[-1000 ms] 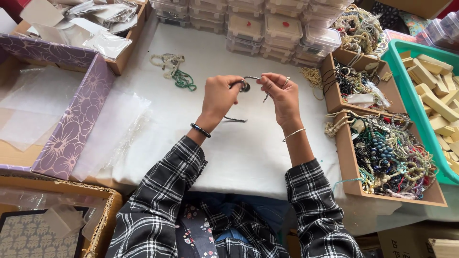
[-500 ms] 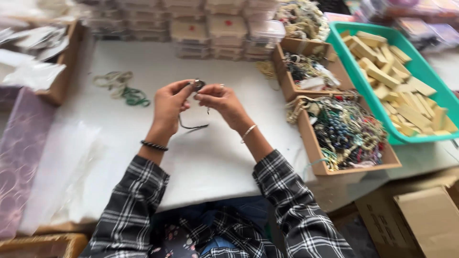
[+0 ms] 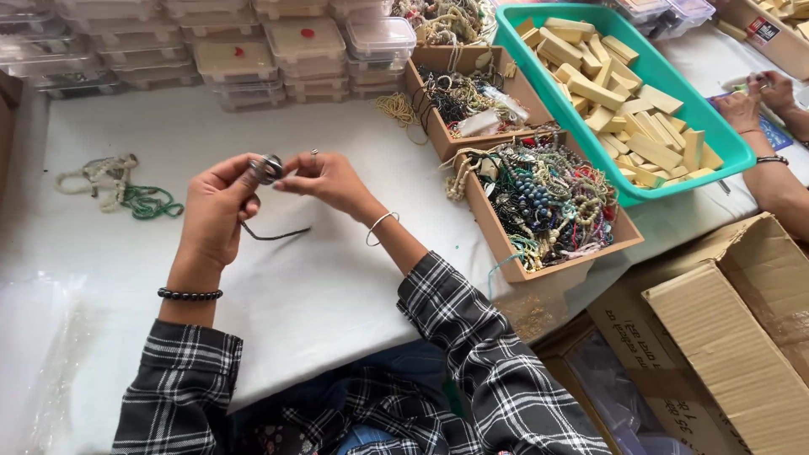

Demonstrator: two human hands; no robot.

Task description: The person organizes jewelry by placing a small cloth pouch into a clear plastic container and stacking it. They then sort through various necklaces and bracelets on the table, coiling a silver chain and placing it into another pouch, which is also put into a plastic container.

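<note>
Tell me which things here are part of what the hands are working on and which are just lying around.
In hand:
left hand and right hand, pinching a small dark ring-shaped piece
dark cord trailing below it

Lying about:
green and pale strands
cardboard trays of beaded jewellery
teal bin of wooden blocks
stacked clear boxes
cardboard carton
another person's hands

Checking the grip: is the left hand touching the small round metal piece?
Touching. The head view shows the left hand pinching the round metal piece between thumb and fingertips, no gap visible.

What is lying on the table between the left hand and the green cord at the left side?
In the head view, only bare white table separates the left hand from the green cord; nothing lies there.
</note>
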